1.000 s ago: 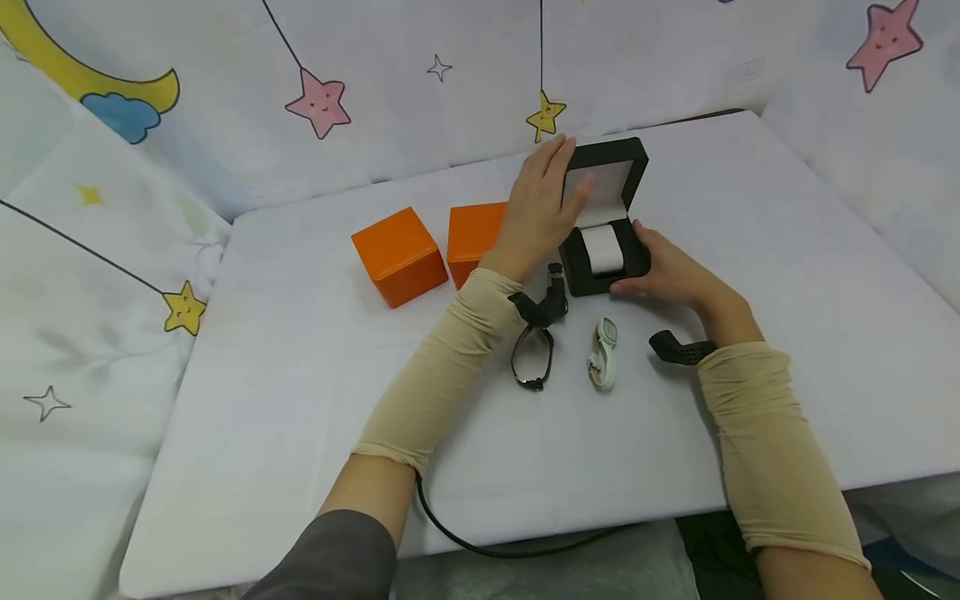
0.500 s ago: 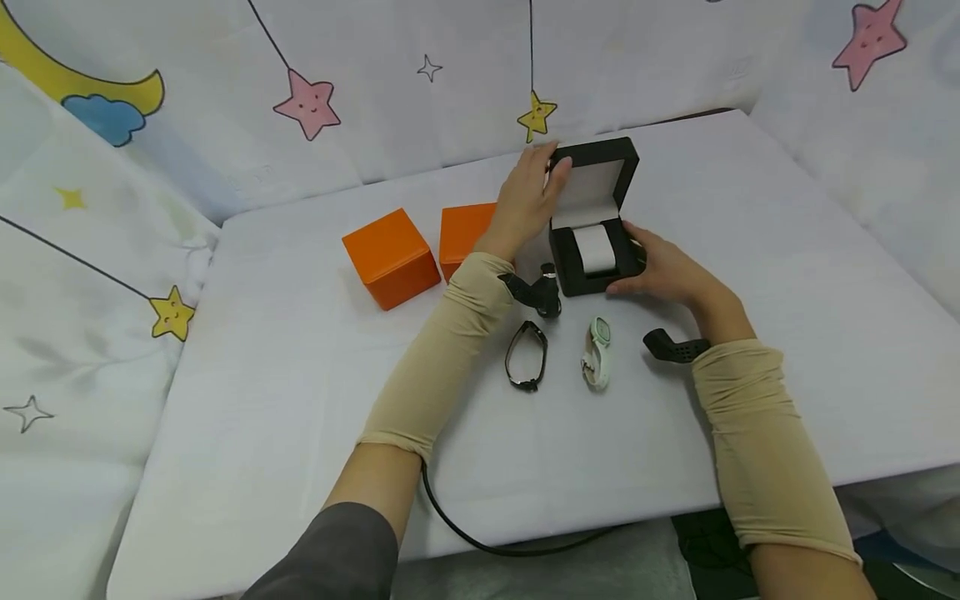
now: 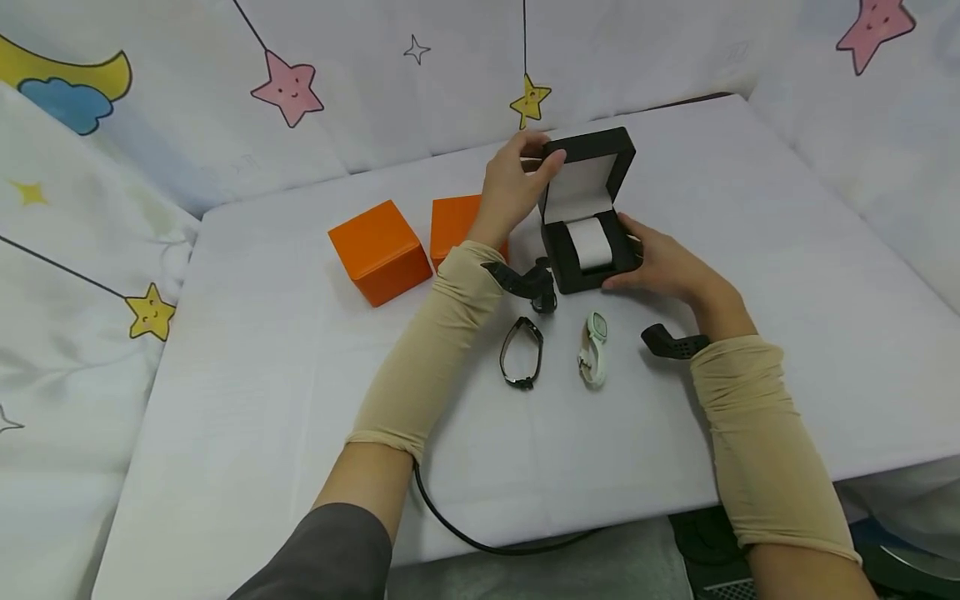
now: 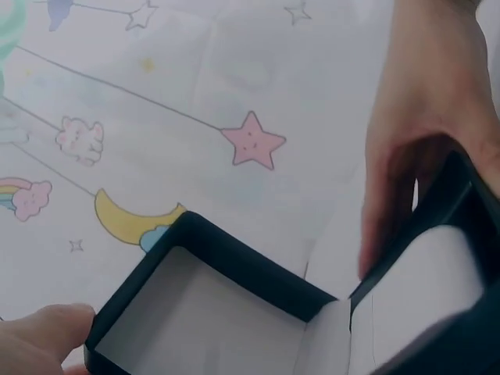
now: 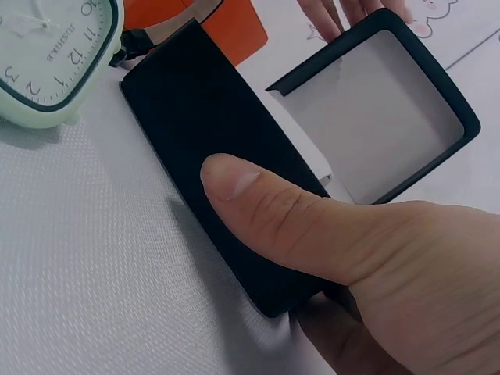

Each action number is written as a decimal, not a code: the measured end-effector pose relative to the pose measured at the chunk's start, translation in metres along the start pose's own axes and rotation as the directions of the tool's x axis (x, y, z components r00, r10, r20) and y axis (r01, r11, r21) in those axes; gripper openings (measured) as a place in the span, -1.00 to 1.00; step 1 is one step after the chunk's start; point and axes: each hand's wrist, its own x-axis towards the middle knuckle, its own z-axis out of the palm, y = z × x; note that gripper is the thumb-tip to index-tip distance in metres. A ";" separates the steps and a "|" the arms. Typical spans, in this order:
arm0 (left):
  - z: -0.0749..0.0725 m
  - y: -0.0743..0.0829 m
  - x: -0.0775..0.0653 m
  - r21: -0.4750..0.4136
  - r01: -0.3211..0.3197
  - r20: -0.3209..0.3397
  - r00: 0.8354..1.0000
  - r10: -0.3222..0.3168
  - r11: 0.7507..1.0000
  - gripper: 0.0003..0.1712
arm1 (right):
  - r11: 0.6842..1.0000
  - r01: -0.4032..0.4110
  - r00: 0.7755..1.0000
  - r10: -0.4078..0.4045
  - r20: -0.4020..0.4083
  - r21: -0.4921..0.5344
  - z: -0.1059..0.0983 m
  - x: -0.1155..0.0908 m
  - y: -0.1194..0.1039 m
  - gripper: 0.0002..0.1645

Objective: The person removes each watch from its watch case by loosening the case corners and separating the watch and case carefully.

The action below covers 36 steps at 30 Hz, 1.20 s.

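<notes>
A black watch box point(image 3: 558, 250) stands with its lid point(image 3: 592, 148) raised, a white cushion point(image 3: 590, 242) inside its base. My left hand point(image 3: 513, 187) pinches the lid's upper left corner; its thumb shows at the lid edge in the left wrist view. On the base's right side, my right hand point(image 3: 671, 262) grips the box. The right wrist view shows that thumb point(image 5: 273, 211) lying across the box's black outer wall. A pale green watch point(image 3: 597, 360) and a black-banded watch point(image 3: 520, 384) lie on the table in front of the box.
Two orange boxes point(image 3: 382, 258) sit left of the watch box, the nearer one partly behind my left forearm. A dark camera mount point(image 3: 517, 282) at my left wrist hides part of the table. A black cable point(image 3: 465, 537) hangs by the front edge.
My left hand's fingers were stretched out beside the lid; they now bend around its corner. The right hand keeps its hold on the base. The head view has shifted slightly.
</notes>
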 end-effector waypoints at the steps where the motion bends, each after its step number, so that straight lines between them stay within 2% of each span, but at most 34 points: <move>1: 0.000 0.001 -0.001 0.002 0.011 0.007 1.000 -0.011 1.000 -0.45 | 1.000 -0.001 1.000 0.001 0.004 -0.003 0.000 0.000 0.000 0.41; 6: 0.000 0.003 -0.003 -0.005 0.074 0.051 0.996 -0.074 0.997 -0.39 | 1.000 -0.016 1.000 0.016 0.003 -0.017 0.000 0.000 -0.001 0.41; 10: 0.000 0.002 -0.003 0.000 0.092 0.085 0.992 -0.092 0.996 -0.37 | 0.999 -0.025 1.000 0.025 -0.003 -0.025 0.000 0.000 -0.001 0.41; 14: 0.000 -0.001 -0.003 0.011 0.142 0.115 0.983 -0.142 0.990 -0.34 | 1.000 -0.024 1.000 0.024 0.005 0.006 0.000 0.000 0.000 0.40; 16: 0.000 -0.002 -0.002 -0.019 0.196 0.141 0.971 -0.191 0.980 -0.31 | 1.000 -0.023 1.000 0.023 0.005 0.018 0.000 -0.001 0.000 0.40; 19: -0.001 -0.001 -0.001 -0.081 0.287 0.185 0.945 -0.268 0.954 -0.29 | 1.000 -0.020 1.000 0.019 0.002 0.024 0.000 -0.001 0.000 0.39; 22: -0.003 0.000 -0.001 -0.124 0.347 0.222 0.923 -0.315 0.930 -0.28 | 0.999 -0.011 1.000 0.011 0.002 0.036 0.000 -0.001 0.000 0.38; 27: -0.006 0.002 -0.001 -0.145 0.388 0.254 0.904 -0.345 0.910 -0.25 | 0.999 -0.006 1.000 0.006 0.000 0.042 -0.001 0.001 0.000 0.39; 30: -0.006 0.002 -0.001 -0.178 0.403 0.267 0.898 -0.350 0.898 -0.25 | 0.999 -0.013 1.000 0.014 -0.002 0.037 -0.001 0.002 0.001 0.41; 36: -0.008 0.000 -0.001 -0.218 0.406 0.303 0.892 -0.334 0.888 -0.24 | 0.999 -0.028 1.000 0.028 -0.002 0.019 0.000 0.002 0.002 0.41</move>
